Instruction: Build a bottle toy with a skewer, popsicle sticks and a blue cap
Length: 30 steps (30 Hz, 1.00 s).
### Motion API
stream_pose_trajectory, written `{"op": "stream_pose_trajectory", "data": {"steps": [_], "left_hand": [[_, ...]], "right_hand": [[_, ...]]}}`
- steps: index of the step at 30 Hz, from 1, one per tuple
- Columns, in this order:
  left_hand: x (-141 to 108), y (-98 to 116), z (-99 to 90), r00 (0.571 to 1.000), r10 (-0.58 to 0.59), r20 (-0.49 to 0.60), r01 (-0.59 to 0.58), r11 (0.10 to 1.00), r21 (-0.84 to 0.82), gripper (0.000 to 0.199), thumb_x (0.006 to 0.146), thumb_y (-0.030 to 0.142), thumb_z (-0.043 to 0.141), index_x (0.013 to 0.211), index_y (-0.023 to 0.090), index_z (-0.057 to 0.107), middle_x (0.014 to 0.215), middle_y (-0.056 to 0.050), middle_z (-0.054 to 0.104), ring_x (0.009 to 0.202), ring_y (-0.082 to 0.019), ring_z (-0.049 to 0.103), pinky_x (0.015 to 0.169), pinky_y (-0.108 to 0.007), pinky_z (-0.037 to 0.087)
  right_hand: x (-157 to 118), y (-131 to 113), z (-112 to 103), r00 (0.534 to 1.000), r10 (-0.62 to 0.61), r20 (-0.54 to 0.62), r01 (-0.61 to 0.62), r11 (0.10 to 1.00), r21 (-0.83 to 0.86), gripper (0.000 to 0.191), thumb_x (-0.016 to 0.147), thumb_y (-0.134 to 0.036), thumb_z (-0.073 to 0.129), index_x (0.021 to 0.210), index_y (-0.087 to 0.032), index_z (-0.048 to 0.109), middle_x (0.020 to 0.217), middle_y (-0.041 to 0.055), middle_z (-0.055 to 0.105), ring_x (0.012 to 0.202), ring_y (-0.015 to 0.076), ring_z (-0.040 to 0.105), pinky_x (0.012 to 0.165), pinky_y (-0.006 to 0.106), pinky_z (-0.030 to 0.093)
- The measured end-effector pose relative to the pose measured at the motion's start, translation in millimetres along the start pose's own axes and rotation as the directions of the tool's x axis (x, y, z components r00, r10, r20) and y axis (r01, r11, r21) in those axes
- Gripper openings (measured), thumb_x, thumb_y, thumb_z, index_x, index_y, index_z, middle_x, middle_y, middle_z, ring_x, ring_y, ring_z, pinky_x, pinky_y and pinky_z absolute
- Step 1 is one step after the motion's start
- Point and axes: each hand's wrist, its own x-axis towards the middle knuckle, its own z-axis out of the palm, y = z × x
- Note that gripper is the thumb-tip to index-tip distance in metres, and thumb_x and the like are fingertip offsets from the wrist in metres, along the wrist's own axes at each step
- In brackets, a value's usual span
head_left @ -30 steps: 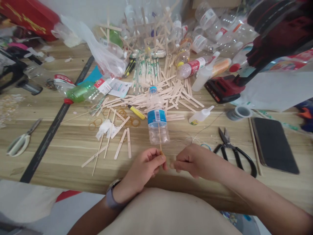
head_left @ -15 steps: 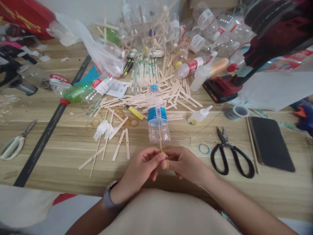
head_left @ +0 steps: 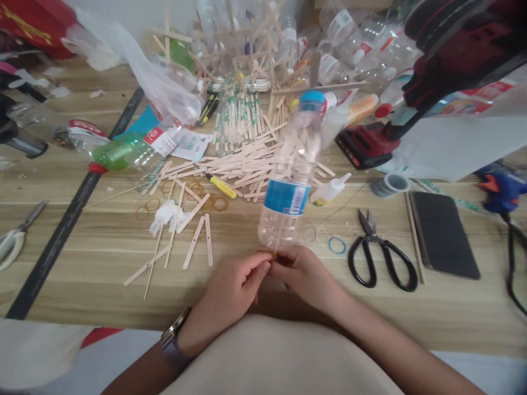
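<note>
A clear plastic bottle [head_left: 286, 197] with a blue label and blue cap [head_left: 312, 100] tilts away from me, its base just beyond my fingers. Crossed flat wooden sticks [head_left: 321, 88] show at the cap; I cannot tell whether they are fixed to it. A thin wooden stick [head_left: 279, 235] runs from the bottle's base to my fingertips, with an orange-brown rubber band at its near end. My left hand [head_left: 241, 280] is closed, thumb and forefinger pinching there. My right hand [head_left: 302, 271] pinches the same spot from the other side, its fingertips partly hidden.
Black-handled scissors [head_left: 381, 252], a phone [head_left: 444, 235] and a glue bottle [head_left: 330, 190] lie to the right. Craft sticks [head_left: 251, 164] and a yellow cutter [head_left: 221, 186] are ahead. Rubber bands [head_left: 197, 193] lie left. A red-black power drill [head_left: 370, 144] stands at right, before piled bottles.
The bottle has come up and tilted to the right, appearing larger. Crossed sticks now show at its cap. My hands stay together at its base, and the view has shifted slightly.
</note>
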Motion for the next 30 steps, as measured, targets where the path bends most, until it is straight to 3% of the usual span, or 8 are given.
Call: {"op": "stream_pose_trajectory", "data": {"steps": [3,6,9,14,18,23,26,30], "left_hand": [[1,3,-2.5,0.998,0.069,-0.01,-0.068,0.995,0.068,0.033,0.098,0.033,0.041,0.113,0.023,0.069,0.073,-0.001,0.069,0.071,-0.017,0.064,0.068,-0.026,0.044],[1,6,-5.0,0.995,0.102,-0.002,-0.101,0.991,0.086,0.028,0.096,0.032,0.046,0.108,0.022,0.069,0.096,-0.004,0.074,0.088,-0.02,0.066,0.077,-0.028,0.045],[-1,7,-5.7,0.998,0.064,0.006,-0.065,0.995,0.075,0.026,0.094,0.034,0.048,0.106,0.02,0.067,0.091,-0.004,0.074,0.078,-0.019,0.066,0.069,-0.028,0.047],[-4,1,-3.5,0.99,0.101,-0.094,-0.089,0.988,0.129,0.019,0.091,0.023,0.048,0.1,0.02,0.064,0.082,-0.002,0.072,0.069,-0.016,0.063,0.066,-0.028,0.047],[-1,-6,-1.5,0.933,0.292,-0.212,-0.232,0.935,0.268,0.016,0.088,0.012,0.049,0.093,0.019,0.061,0.085,-0.002,0.068,0.076,-0.015,0.062,0.071,-0.027,0.048],[4,-7,-2.2,0.834,0.507,-0.219,-0.406,0.832,0.378,0.016,0.089,0.007,0.046,0.087,0.018,0.058,0.087,-0.003,0.063,0.081,-0.013,0.061,0.072,-0.022,0.05],[5,-7,-3.9,0.791,0.572,-0.217,-0.444,0.781,0.439,0.016,0.089,0.006,0.048,0.087,0.018,0.058,0.09,-0.003,0.062,0.083,-0.012,0.062,0.075,-0.021,0.051],[4,-11,-6.0,0.774,0.6,-0.203,-0.46,0.752,0.472,0.015,0.088,0.006,0.051,0.088,0.019,0.06,0.095,-0.003,0.063,0.085,-0.012,0.063,0.074,-0.018,0.051]], "right_hand": [[-2,-2,-2,0.999,0.038,0.033,-0.039,0.999,0.036,0.014,0.079,-0.027,0.058,0.07,-0.018,0.066,0.057,-0.0053,0.05,0.044,0.0081,0.045,0.041,0.021,0.038],[-4,-3,-6,0.991,0.058,0.118,-0.077,0.982,0.171,0.018,0.079,-0.034,0.064,0.081,-0.017,0.071,0.067,-0.003,0.059,0.047,0.0063,0.049,0.044,0.019,0.04],[-6,1,-10,0.977,0.07,0.2,-0.149,0.901,0.408,0.03,0.074,-0.039,0.075,0.094,-0.017,0.075,0.074,0.0,0.067,0.053,0.0062,0.058,0.045,0.017,0.038],[-5,9,0,0.979,0.098,0.179,-0.193,0.727,0.659,0.039,0.068,-0.037,0.085,0.1,-0.017,0.075,0.069,-0.0003,0.069,0.056,0.0075,0.063,0.049,0.016,0.042],[-4,7,10,0.992,0.088,0.095,-0.13,0.669,0.732,0.033,0.067,-0.036,0.087,0.088,-0.015,0.074,0.063,-0.0018,0.068,0.054,0.0067,0.064,0.048,0.014,0.042],[-5,5,15,0.995,0.085,0.045,-0.089,0.643,0.761,0.034,0.065,-0.039,0.087,0.073,-0.014,0.064,0.059,-0.0048,0.067,0.043,0.0034,0.056,0.059,0.022,0.054],[-6,7,16,0.995,0.085,0.05,-0.093,0.638,0.765,0.037,0.066,-0.04,0.086,0.073,-0.014,0.061,0.06,-0.005,0.067,0.042,0.0035,0.055,0.06,0.023,0.055],[-6,8,19,0.996,0.067,0.058,-0.087,0.627,0.774,0.039,0.067,-0.042,0.085,0.071,-0.015,0.057,0.061,-0.0054,0.067,0.042,0.0035,0.055,0.059,0.024,0.055]]}}
